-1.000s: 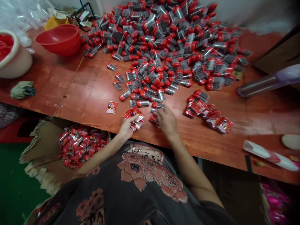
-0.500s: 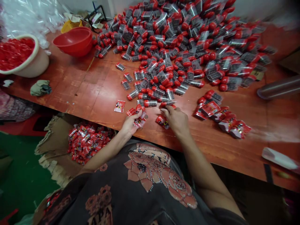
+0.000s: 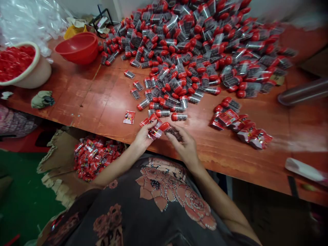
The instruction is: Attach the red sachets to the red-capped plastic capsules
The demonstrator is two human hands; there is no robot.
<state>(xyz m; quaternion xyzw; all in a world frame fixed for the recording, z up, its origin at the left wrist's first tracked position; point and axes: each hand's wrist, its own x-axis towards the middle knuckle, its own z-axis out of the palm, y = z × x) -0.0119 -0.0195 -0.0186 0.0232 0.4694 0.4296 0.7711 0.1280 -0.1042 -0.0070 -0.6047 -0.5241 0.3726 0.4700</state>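
Note:
My left hand [image 3: 142, 137] is shut on a small bunch of red foil sachets [image 3: 153, 125]. My right hand [image 3: 185, 146] sits just beside it, its fingers around a red-capped clear tube with dark contents [image 3: 171, 131]. The tube's lower end is partly hidden by my fingers. Directly beyond my hands lies the near edge of a large heap of similar red-capped tubes [image 3: 179, 58]. A single red sachet [image 3: 129, 117] lies on the table left of them.
The heap covers the back of the red-brown wooden table [image 3: 99, 106]. Red sachets [image 3: 238, 124] lie in a cluster at right. A cardboard box [image 3: 57, 160] of sachets [image 3: 97, 158] stands below the near edge. A red bowl [image 3: 77, 48] and a basin of red caps [image 3: 17, 63] stand at back left.
My right hand has moved left toward my left hand and now holds a red-capped tube. The sachets in my left hand stay held. The view has shifted only slightly.

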